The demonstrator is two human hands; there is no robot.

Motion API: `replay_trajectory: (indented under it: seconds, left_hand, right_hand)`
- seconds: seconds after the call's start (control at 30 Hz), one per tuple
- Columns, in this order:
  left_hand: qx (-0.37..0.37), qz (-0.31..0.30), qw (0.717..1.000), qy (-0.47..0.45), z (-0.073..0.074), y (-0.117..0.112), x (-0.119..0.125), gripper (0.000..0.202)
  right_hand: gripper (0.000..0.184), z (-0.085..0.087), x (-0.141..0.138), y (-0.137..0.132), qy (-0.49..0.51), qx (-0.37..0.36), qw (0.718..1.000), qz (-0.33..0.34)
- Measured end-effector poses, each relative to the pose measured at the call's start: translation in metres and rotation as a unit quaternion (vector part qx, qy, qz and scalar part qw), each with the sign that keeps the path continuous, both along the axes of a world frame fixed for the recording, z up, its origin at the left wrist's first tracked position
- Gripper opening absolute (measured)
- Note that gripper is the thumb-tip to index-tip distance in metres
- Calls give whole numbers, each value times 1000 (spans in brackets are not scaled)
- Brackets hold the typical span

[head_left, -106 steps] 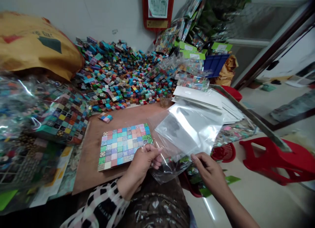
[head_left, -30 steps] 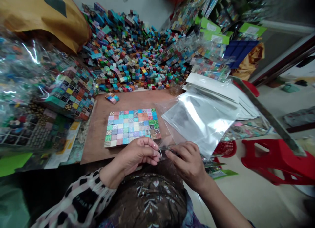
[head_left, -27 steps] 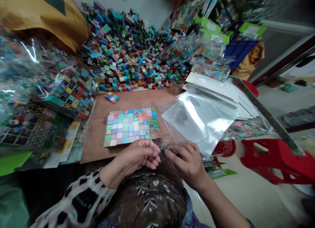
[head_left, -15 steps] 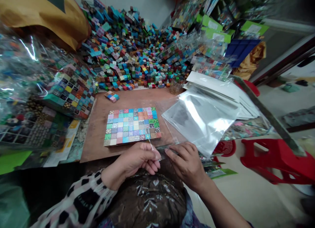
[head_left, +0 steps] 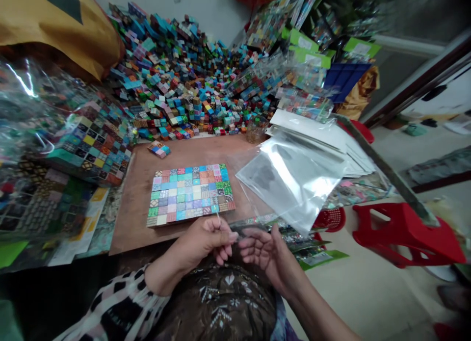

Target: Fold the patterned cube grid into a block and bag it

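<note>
My left hand (head_left: 206, 243) is closed in a pinch at the board's front edge, holding what looks like a thin strip of clear plastic film (head_left: 217, 214); most of it is hidden or too transparent to make out. Just to the right is my right hand (head_left: 272, 257), its palm turned toward the left hand and its slightly blurred fingers spread, with nothing in them. Beyond the left hand a flat rectangular block of small multicoloured patterned cubes (head_left: 189, 194) lies on the brown board (head_left: 128, 198). Neither hand touches that block.
Clear plastic bags (head_left: 294, 174) lie on white cards (head_left: 312, 135) at the right. A heap of coloured cubes (head_left: 191, 91) rises at the back, with a small cube piece (head_left: 159, 149) before it. Bagged blocks (head_left: 91, 140) crowd the left. A red stool (head_left: 408, 233) stands right.
My right hand has turned from palm down to palm inward, its fingers opening out. The left hand keeps its pinch. The whole view has shifted slightly.
</note>
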State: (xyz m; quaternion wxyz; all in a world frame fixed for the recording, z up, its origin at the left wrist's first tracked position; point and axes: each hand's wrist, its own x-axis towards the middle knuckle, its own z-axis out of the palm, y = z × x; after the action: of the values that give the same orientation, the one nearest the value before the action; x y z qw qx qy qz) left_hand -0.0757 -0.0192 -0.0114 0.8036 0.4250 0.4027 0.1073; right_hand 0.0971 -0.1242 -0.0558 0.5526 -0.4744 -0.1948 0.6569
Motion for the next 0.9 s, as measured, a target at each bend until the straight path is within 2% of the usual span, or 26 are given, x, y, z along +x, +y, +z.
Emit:
replay_trajectory:
  seconds: [0.07, 0.13, 0.2, 0.3, 0.47, 0.63, 0.77, 0.83, 0.9]
  left_hand:
    - [-1, -40, 999, -26, 2, -1, -3, 38]
    - [-8, -87, 995, -44, 4, -1, -8, 37]
    - [-12, -134, 990, -53, 7, 0, -14, 37]
    - [10, -201, 978, -47, 10, 3, -22, 35]
    - [142, -289, 946, -17, 11, 10, -24, 19]
    - [247, -308, 919, 0, -1, 1, -13, 14]
    - [324, -302, 896, 29, -16, -9, -5, 15]
    - [353, -308, 882, 53, -15, -11, -4, 18]
    - [367, -327, 867, 85, -3, -12, -6, 20]
  right_hand:
    - [57, 1, 8, 9, 122, -15, 991, -49]
    - [41, 2, 24, 16, 163, -4, 982, -93]
    - [30, 2, 43, 20, 168, 3, 978, -125]
    - [27, 0, 68, 22, 153, 17, 974, -164]
    - [27, 5, 87, 18, 83, -6, 978, -190]
    - [31, 32, 95, 13, -10, 59, 977, -207]
    - [23, 59, 99, 2, -67, 149, 966, -199]
    - [16, 71, 101, -7, -97, 198, 959, -177]
    - [11, 82, 102, -19, -139, 224, 953, -151]
